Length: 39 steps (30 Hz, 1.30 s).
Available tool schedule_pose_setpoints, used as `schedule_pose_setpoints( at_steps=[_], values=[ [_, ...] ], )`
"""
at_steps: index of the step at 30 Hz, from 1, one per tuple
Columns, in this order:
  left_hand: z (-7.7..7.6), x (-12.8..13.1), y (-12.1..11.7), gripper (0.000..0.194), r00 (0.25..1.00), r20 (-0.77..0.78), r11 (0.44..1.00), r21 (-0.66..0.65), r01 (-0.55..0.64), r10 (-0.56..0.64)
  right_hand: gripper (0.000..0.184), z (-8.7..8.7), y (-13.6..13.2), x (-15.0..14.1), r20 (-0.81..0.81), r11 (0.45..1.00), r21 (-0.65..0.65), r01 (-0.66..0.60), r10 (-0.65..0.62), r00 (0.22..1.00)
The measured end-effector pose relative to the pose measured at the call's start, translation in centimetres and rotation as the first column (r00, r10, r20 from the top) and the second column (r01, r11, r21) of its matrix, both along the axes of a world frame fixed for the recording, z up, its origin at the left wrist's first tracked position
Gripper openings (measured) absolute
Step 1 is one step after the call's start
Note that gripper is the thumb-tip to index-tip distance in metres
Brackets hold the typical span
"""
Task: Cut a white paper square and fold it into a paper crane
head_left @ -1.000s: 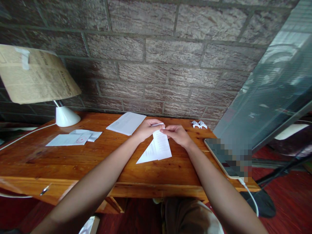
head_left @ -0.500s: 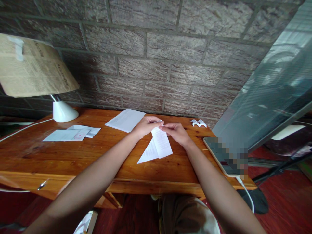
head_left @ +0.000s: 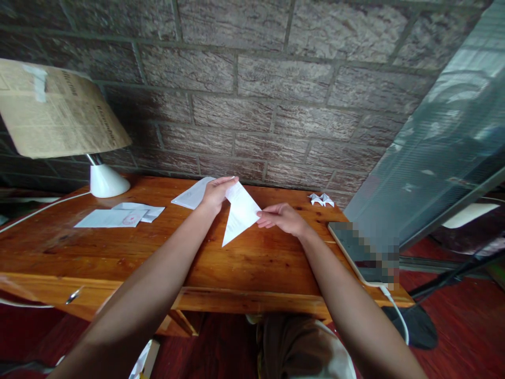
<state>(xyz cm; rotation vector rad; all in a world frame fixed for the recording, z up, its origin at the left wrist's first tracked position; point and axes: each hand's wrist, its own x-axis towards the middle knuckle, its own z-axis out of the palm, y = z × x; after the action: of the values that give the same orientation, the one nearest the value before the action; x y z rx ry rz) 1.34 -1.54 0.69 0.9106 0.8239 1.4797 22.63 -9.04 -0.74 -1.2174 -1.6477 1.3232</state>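
Between my hands is a folded sheet of paper (head_left: 242,211), white with faint print, its pointed corner aimed toward me. My left hand (head_left: 218,191) pinches its upper left end, partly in front of the paper stack (head_left: 193,193). With thumb and fingers, my right hand (head_left: 281,218) grips the right corner of the sheet. The sheet is tilted above the wooden desk (head_left: 260,268); whether its lower tip touches the wood I cannot tell. Small folded paper figures (head_left: 321,199) stand near the wall, beyond my right hand.
A lamp (head_left: 108,180) with a newspaper-like shade stands at the left. Two paper slips (head_left: 108,218), one with a red stamp, lie before it. At the right edge rests a tablet (head_left: 355,252) with a white cable (head_left: 399,313). A brick wall (head_left: 252,116) rises behind the desk.
The paper has turned, its layered strip no longer facing me, and its outline is now a broad slanted shape. My left hand moved left and up; my right hand shifted down to the right corner.
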Motion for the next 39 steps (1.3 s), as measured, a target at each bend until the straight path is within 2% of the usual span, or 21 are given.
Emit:
schedule_pose_setpoints(
  at_steps=[3,4,5,8,10,12,14,16,19,21,24,26,30,39],
  values=[
    [0.4,-2.0,0.8,0.033,0.972,0.122,0.976,-0.109,-0.189,0.202,0.042,-0.5,0.2,0.4,0.043,0.995,-0.094,-0.018,0.022,0.999],
    [0.6,-2.4,1.0,0.033,0.961,0.119,0.964,-0.12,-0.237,0.251,0.042,-0.6,0.2,0.5,0.051,0.995,-0.098,-0.009,0.014,0.999],
    [0.7,-2.5,1.0,0.034,0.963,0.11,0.966,-0.105,-0.236,0.248,0.042,-0.5,0.2,0.5,0.051,0.996,-0.089,0.007,-0.002,0.999],
    [0.9,-1.6,0.4,0.037,0.995,0.088,0.998,0.032,-0.053,0.05,0.044,0.1,0.3,0.8,0.006,0.996,0.006,0.094,-0.094,0.996],
    [0.9,-0.3,-0.3,0.038,0.998,0.043,0.994,0.095,0.047,-0.051,0.046,0.7,0.3,0.9,-0.047,0.975,0.118,0.187,-0.182,0.982],
    [0.7,0.9,-1.1,0.037,0.989,-0.066,0.983,0.126,0.137,-0.129,0.047,1.3,0.2,1.0,-0.115,0.941,0.201,0.271,-0.252,0.961],
    [0.4,1.8,-1.9,0.036,0.971,-0.171,0.97,0.144,0.194,-0.169,0.049,1.7,-0.1,0.8,-0.152,0.947,0.189,0.261,-0.234,0.96],
    [0.1,2.4,-2.5,0.035,0.945,-0.236,0.953,0.145,0.266,-0.228,0.048,1.7,-0.4,0.4,-0.139,0.983,0.12,0.138,-0.121,0.983],
    [-0.3,3.0,-2.8,0.033,0.929,-0.271,0.948,0.126,0.293,-0.251,0.043,1.2,-0.7,-0.2,-0.084,0.997,0.049,-0.052,0.056,0.995],
    [-0.5,3.3,-2.8,0.032,0.936,-0.251,0.954,0.11,0.279,-0.245,0.041,0.9,-0.7,-0.4,-0.058,0.995,0.033,-0.09,0.092,0.994],
    [-1.0,3.6,-2.5,0.041,0.948,-0.169,0.954,0.091,0.287,-0.269,0.04,0.6,-0.5,-0.3,-0.073,0.999,0.03,-0.045,0.047,0.996],
    [-1.4,3.6,-2.4,0.049,0.934,-0.123,0.937,0.061,0.345,-0.336,0.039,0.6,-0.3,-0.1,-0.117,0.998,0.047,0.031,-0.026,0.993],
    [-1.9,3.8,-2.8,0.043,0.873,-0.142,0.882,0.009,0.472,-0.466,0.039,0.8,-0.1,0.2,-0.172,0.986,0.077,0.149,-0.134,0.976],
    [-2.0,4.0,-2.8,0.043,0.892,-0.164,0.904,-0.003,0.427,-0.422,0.041,0.6,0.0,0.0,-0.195,0.98,0.064,0.187,-0.172,0.966]
  ],
)
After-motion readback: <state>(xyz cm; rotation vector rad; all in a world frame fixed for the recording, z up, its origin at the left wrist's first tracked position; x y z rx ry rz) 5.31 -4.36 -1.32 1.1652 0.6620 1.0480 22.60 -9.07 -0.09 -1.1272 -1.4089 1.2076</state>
